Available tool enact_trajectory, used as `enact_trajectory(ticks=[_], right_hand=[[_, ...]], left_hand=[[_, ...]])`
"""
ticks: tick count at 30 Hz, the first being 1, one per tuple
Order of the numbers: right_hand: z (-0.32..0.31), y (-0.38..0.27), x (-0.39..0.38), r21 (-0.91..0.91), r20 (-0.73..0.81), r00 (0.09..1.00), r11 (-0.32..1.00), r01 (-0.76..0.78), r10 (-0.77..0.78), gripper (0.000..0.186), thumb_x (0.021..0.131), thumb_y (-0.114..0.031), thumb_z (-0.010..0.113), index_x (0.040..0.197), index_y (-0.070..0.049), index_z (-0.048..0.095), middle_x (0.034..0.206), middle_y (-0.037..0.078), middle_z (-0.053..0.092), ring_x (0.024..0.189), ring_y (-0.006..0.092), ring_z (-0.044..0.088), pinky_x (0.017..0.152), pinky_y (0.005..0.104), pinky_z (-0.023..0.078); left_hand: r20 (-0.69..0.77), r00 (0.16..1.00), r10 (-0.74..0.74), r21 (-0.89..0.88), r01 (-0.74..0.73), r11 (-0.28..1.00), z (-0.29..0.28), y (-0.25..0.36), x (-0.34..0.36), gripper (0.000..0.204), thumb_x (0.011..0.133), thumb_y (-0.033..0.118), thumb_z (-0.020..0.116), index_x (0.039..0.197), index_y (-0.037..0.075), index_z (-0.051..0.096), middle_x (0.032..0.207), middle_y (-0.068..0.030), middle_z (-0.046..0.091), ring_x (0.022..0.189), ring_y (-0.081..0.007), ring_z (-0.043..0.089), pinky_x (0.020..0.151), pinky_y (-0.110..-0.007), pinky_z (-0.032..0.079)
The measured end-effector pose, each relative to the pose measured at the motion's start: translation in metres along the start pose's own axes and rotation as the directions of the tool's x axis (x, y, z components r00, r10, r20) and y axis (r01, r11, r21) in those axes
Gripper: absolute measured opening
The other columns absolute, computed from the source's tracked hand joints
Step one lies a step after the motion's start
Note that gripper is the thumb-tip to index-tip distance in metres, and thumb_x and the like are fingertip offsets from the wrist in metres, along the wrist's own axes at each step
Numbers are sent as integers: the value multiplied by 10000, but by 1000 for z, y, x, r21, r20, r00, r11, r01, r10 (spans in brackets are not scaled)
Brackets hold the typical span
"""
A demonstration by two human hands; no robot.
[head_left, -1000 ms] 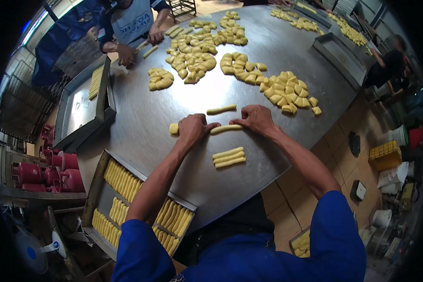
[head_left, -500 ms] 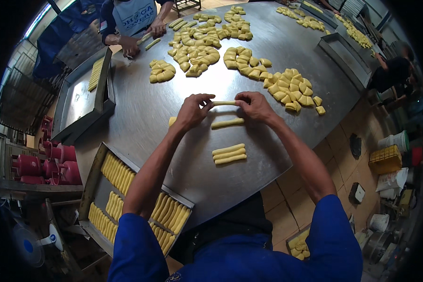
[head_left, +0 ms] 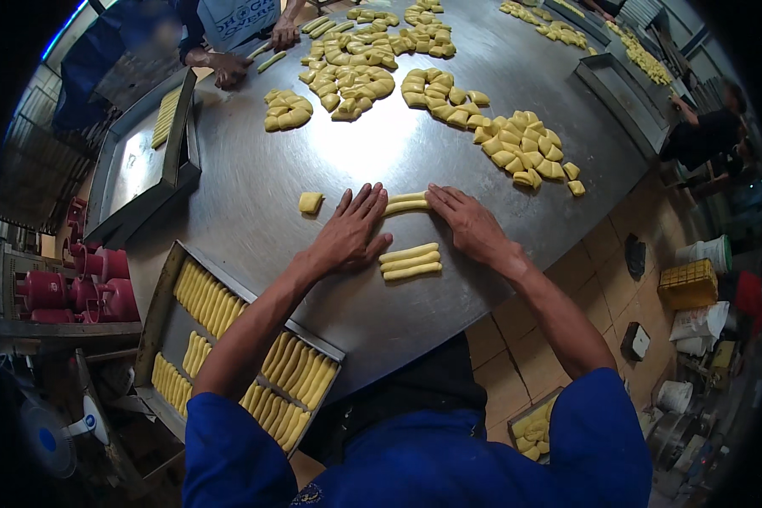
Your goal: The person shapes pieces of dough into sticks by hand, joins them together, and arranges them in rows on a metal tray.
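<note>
Two yellow dough sticks lie side by side on the steel table, between my hands. At their left ends my left hand lies palm down, fingers stretched out. Flat over the right ends rests my right hand, its fingers extended. The covered stick ends are hidden. Nearer me, three finished-looking dough sticks form a small row. A single cut dough piece sits left of my left hand.
A metal tray holding rows of dough sticks stands at the lower left, under my left forearm. Another tray is behind it. Cut dough pieces cover the far table. Across from me, a co-worker's hands handle dough.
Both hands have come down and nearer me, going from a fingertip grip on one lifted stick to lying flat over two sticks. The single dough piece is now uncovered. The view has shifted slightly.
</note>
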State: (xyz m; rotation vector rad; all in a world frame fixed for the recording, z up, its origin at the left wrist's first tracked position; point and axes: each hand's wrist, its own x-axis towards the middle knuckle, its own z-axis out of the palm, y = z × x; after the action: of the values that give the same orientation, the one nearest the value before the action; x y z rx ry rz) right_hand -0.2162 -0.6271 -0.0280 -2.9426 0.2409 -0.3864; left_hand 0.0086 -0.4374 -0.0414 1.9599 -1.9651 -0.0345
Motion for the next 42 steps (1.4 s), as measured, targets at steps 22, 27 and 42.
enact_trajectory(ticks=[22, 27, 42], right_hand=[[-27, 132, -52, 394, -188, 405, 447, -803, 895, 397, 983, -392, 651, 1006, -4, 732, 952, 236, 744, 928, 428, 714, 846, 479, 550], [-7, 90, -83, 693, -269, 166, 311, -651, 949, 330, 986, -299, 724, 1004, 23, 652, 893, 140, 719, 785, 232, 716, 711, 352, 572], [-101, -99, -14, 733, -282, 858, 674, -96, 429, 308, 948, -86, 769, 1222, 17, 673, 1030, 132, 693, 933, 224, 733, 759, 344, 616]], left_hand=[[-243, 940, -240, -352, 145, 925, -20, -3, 25, 424, 958, 203, 766, 1350, 63, 690, 1075, -141, 743, 978, -258, 701, 893, -395, 576], [-225, 889, -399, -548, 223, 806, -43, 13, 27, 369, 975, 188, 759, 1313, 46, 710, 1038, -100, 764, 850, -162, 703, 800, -331, 583], [235, 921, -311, -971, 212, -109, -60, 100, 27, 376, 1037, 297, 709, 1251, -12, 705, 1055, -74, 759, 886, -119, 712, 821, -279, 591]])
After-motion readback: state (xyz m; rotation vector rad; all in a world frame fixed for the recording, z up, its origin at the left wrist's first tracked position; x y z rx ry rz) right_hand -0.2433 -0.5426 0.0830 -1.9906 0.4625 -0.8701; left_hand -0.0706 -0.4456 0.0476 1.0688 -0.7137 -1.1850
